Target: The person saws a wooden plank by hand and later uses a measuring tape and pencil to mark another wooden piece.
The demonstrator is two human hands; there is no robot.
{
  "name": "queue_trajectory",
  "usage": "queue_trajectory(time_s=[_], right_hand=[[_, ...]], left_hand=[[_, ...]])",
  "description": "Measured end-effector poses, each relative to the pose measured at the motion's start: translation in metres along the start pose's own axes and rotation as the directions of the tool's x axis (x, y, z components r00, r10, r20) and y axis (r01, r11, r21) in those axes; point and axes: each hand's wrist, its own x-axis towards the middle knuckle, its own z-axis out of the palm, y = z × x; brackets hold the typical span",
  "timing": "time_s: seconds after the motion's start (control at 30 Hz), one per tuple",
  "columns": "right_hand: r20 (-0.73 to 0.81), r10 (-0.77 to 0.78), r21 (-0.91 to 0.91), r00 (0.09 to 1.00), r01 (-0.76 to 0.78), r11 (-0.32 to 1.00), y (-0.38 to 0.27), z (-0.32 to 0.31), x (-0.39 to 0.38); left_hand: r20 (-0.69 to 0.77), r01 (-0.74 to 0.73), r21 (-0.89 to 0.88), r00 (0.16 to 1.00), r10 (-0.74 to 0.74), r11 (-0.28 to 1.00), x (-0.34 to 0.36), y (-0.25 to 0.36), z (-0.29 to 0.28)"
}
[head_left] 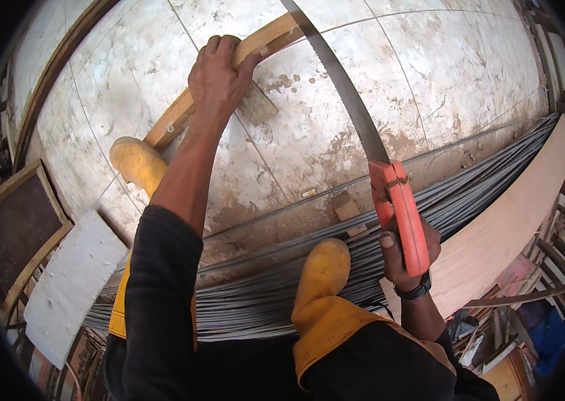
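Note:
My left hand (221, 75) is closed over a long wooden batten (174, 120), which slants from beside my left boot up to the top middle. Under the batten a short wood block (257, 107) pokes out. My right hand (399, 250) grips the orange-red handle of a handsaw (347, 93), and a watch shows on that wrist. The saw's long grey blade runs up and left, its toothed edge toward the batten. Near its far end the blade lies at the batten's end; whether it has cut in, I cannot tell.
My left yellow boot (138, 164) stands by the batten, the right one (326, 267) on a bundle of thin metal rods (249, 311). Right of the rods lies a plywood strip (496, 234). A pale board (75, 287) and a framed dark panel (18, 234) are at left. Stained tiles (463, 80) form the floor.

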Motion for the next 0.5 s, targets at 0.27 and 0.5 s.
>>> queue_trajectory(time_s=[0.27,0.5], right_hand=[[-0.019,-0.011,-0.073,1.000,0.010,0.997,0.011,0.004,-0.002],[-0.067,-0.003,-0.105,0.998,-0.004,0.994,0.014,-0.007,0.002]], left_hand=[[0.276,-0.048,0.047,0.961,0.033,0.998,-0.043,0.015,-0.004],[0.220,-0.302,0.265,0.944,0.247,0.916,-0.058,0.012,-0.010]])
